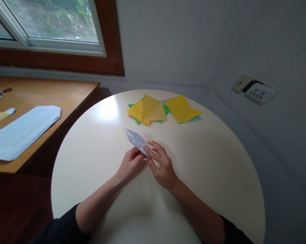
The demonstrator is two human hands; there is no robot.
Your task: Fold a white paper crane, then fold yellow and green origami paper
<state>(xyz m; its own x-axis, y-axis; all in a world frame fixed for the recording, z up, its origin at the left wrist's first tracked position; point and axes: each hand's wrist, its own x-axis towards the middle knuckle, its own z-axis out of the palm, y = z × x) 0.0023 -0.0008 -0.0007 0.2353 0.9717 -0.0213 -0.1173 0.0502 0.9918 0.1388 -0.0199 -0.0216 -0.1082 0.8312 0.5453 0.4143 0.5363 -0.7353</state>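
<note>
Beneath the left hand point(132, 161) and right hand point(164, 167), a round white desk point(208, 162) is filling much of the view, one of two desks showing. Well to the left of the left hand, the other, a wooden desk point(53, 89), is bearing printed pages point(25, 132), perhaps lying there to stay out of the way; they are overlapping too closely for a count. Just beyond both hands, two loose piles of coloured paper are resting near each other, likely within reach yet leaving elbow room: a yellow-and-green pile point(136, 110) straight ahead and a yellow-and-blue pile point(182, 110) farther right. Between the hands, one folded pale paper point(135, 139) is pointing forward and leftward. The left hand is pinching its near edge narrowly while the right hand is curling over its right end, apparently keeping the creased layers together.
</note>
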